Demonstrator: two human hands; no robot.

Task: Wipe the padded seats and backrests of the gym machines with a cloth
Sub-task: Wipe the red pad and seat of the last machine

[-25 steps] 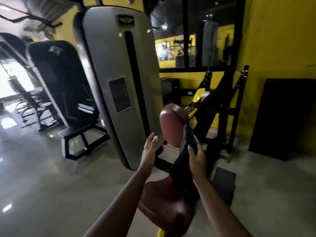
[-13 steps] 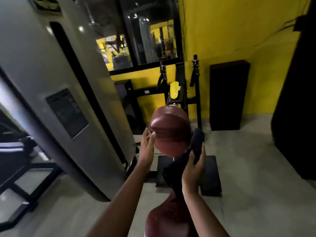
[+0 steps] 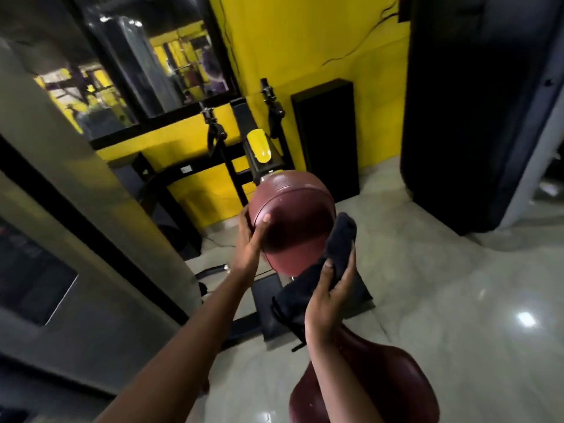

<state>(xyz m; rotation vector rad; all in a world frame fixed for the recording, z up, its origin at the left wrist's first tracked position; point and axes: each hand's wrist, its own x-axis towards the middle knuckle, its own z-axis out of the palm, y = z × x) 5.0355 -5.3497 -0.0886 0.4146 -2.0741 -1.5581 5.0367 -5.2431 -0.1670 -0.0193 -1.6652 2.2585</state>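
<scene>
A maroon padded backrest point(image 3: 294, 218) stands upright in the middle of the view, above a maroon padded seat point(image 3: 393, 383) at the bottom. My left hand point(image 3: 251, 239) grips the backrest's left edge, thumb on its front face. My right hand point(image 3: 328, 297) holds a dark cloth point(image 3: 317, 270) bunched in its fingers. The cloth's upper end lies against the backrest's right edge and its lower end hangs toward the seat.
A grey weight-stack shroud point(image 3: 91, 224) fills the left. Behind the backrest stand a black frame with a yellow cap point(image 3: 259, 145), a mirror point(image 3: 146, 71) and a yellow wall point(image 3: 320, 41). A dark machine point(image 3: 476, 117) stands at right. A black footplate point(image 3: 305, 303) lies on the grey floor.
The view has swung right and closer to the backrest. My left hand went from hovering open to gripping the backrest's left edge. My right hand brought the cloth to its right side.
</scene>
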